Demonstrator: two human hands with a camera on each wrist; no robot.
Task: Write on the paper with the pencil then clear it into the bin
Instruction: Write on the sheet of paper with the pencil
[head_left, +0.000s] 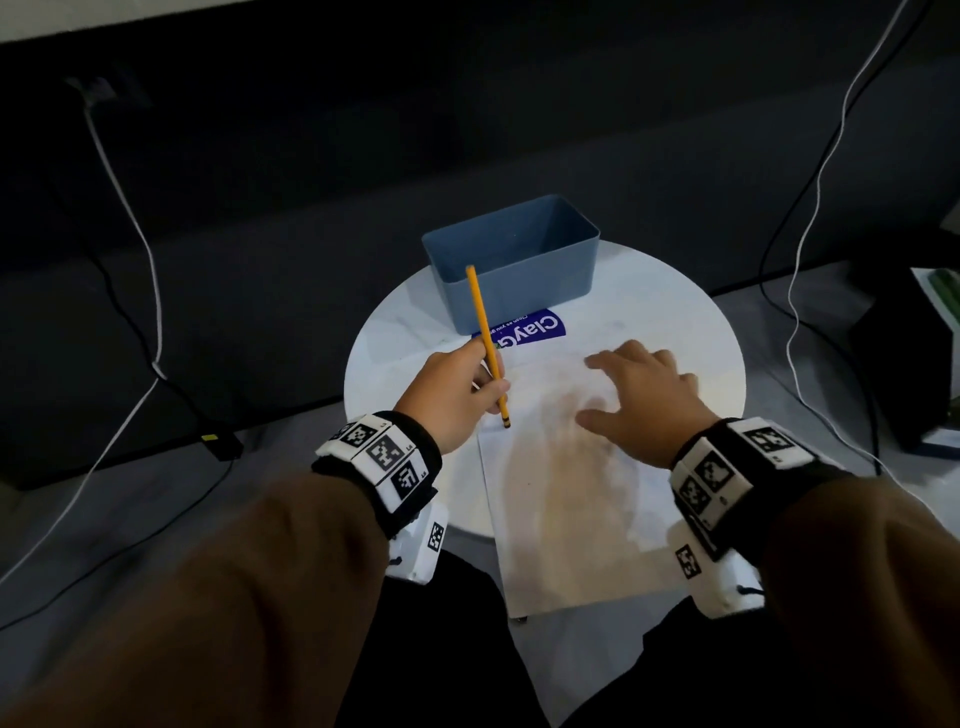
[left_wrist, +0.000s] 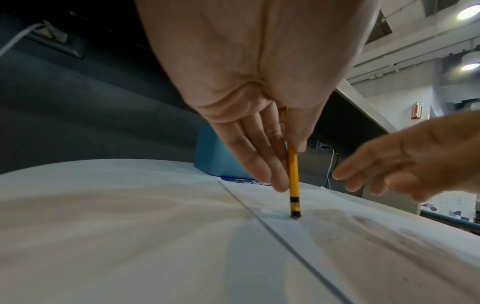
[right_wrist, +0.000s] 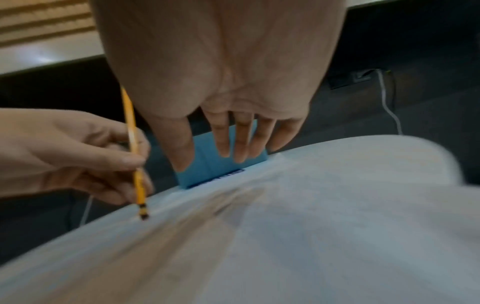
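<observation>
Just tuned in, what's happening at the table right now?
A person sits at a small round white table. The left hand grips a yellow pencil upright, eraser end down on the left edge of a sheet of paper. The right hand hovers open over the sheet, fingers spread; contact is unclear. No writing is visible. The blue bin stands behind the paper, with nothing visible inside.

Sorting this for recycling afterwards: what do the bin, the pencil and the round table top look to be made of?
Bin: likely moulded plastic, matte blue, with thin smooth walls and rounded corners. Pencil: probably wood under glossy yellow paint, with a dark banded ferrule at the end resting on the paper. Table: a smooth white top with faint veining, marble or a marble-look laminate; I cannot tell which.
</observation>
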